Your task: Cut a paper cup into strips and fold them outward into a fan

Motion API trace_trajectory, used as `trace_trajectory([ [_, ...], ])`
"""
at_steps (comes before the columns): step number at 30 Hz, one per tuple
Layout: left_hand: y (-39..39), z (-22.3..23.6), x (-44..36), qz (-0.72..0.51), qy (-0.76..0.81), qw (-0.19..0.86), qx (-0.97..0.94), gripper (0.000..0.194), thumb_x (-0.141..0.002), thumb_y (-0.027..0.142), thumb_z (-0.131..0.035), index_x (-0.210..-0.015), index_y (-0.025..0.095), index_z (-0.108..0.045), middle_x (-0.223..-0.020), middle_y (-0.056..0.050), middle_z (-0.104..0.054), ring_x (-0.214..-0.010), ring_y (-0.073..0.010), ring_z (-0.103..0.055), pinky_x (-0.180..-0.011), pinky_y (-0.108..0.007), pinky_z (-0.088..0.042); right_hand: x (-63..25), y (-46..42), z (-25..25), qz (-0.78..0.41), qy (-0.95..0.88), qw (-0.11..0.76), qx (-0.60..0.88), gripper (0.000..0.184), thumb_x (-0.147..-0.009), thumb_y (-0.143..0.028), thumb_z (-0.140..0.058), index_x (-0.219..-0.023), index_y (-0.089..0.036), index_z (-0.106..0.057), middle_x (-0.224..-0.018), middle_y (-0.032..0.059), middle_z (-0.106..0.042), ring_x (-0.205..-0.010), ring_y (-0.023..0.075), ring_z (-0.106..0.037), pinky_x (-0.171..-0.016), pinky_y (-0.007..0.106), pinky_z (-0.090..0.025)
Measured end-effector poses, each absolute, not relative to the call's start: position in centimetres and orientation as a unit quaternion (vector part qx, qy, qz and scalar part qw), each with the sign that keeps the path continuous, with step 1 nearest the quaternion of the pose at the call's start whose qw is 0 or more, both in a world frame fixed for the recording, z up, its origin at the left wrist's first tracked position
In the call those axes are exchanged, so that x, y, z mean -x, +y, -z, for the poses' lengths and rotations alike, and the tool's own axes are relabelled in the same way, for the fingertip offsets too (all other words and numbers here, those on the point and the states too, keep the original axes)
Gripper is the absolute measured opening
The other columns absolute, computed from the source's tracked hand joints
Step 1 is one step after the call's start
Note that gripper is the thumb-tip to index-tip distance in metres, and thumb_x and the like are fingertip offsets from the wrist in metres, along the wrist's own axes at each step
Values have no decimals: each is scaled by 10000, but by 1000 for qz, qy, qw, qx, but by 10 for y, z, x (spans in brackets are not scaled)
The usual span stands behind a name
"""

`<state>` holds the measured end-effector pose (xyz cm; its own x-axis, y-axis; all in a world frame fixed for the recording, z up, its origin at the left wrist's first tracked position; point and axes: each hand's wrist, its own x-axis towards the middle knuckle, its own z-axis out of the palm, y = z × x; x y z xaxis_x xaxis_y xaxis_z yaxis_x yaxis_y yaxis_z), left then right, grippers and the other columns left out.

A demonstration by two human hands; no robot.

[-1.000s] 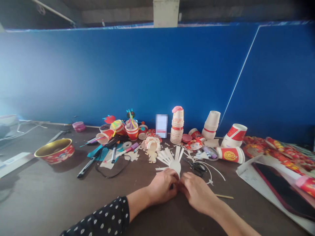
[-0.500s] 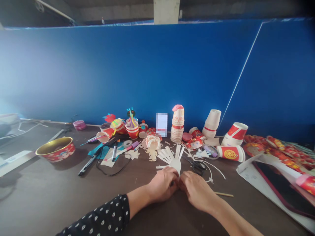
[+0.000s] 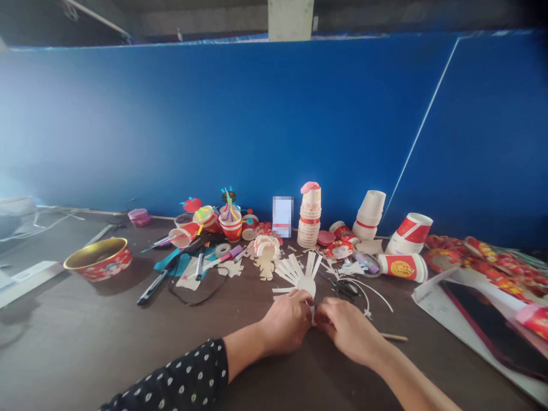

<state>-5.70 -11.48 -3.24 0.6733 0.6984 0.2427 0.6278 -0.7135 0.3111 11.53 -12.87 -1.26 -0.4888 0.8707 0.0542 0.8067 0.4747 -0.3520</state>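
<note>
In the head view, the left hand (image 3: 285,321) and right hand (image 3: 349,331) sit close together at the middle of the bench, both curled with the fingers turned inward. Together they pinch a narrow strip of a white paper cup (image 3: 299,278), which has been cut into strips and lies fanned out just beyond the hands, its round base (image 3: 306,287) touching the left hand's fingertips. The exact finger grip is partly hidden. The left forearm comes in from the lower left, in a black sleeve with white dots (image 3: 171,379); the right forearm is bare.

The dark brown bench (image 3: 128,342) runs across the view, backed by a blue wall (image 3: 214,125), with a concrete pillar (image 3: 290,17) above. Just beyond the right hand lie black-handled scissors (image 3: 345,290), and a wooden stick (image 3: 394,337) lies to its right.

Beyond the hands stands a stack of paper cups (image 3: 309,220) with a pink top, and further right are white cups (image 3: 369,216) and a red-and-white cup on its side (image 3: 402,267). Beyond the left hand, a red cup (image 3: 232,228) holds coloured strips. Well to the left of that hand sits a red bowl with a gold interior (image 3: 97,258), with something small and dark inside.
</note>
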Motion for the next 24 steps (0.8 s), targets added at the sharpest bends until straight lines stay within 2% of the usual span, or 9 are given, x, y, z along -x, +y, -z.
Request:
trace_trajectory([
  [6,-115,32,57,-168,371,111,-907,98,-736,146,-481,-763,159,-575,-1021,-63,-570,-899,-184,-529,-781,-281,-448,-114,-129,11,-127,-858,120,482,125,-775,-157,-506,-730,-179,-621,-780,31,-605,-746,154,-553,-641,228,-355],
  [14,-113,33,59,-213,363,160,-893,99,-740,128,-484,-699,157,-569,-955,-64,-568,-890,-164,-532,-812,-256,-430,-107,-128,20,-57,-869,98,482,160,-785,-89,-449,-771,-146,-598,-820,71,-614,-811,188,-541,-706,261,-361],
  [19,-114,34,61,-240,347,168,-891,100,-688,116,-531,-778,143,-566,-904,-69,-560,-873,-168,-526,-816,-251,-428,-107,-128,19,-57,-869,92,483,165,-794,-95,-446,-809,-135,-605,-838,82,-619,-824,197,-544,-724,274,-365],
  [24,-114,35,60,-238,357,188,-884,63,-699,115,-534,-704,149,-586,-915,-64,-568,-882,-165,-534,-826,-245,-420,-106,-127,18,-59,-867,78,488,177,-766,-58,-455,-814,-133,-608,-849,87,-619,-836,193,-550,-734,265,-366],
])
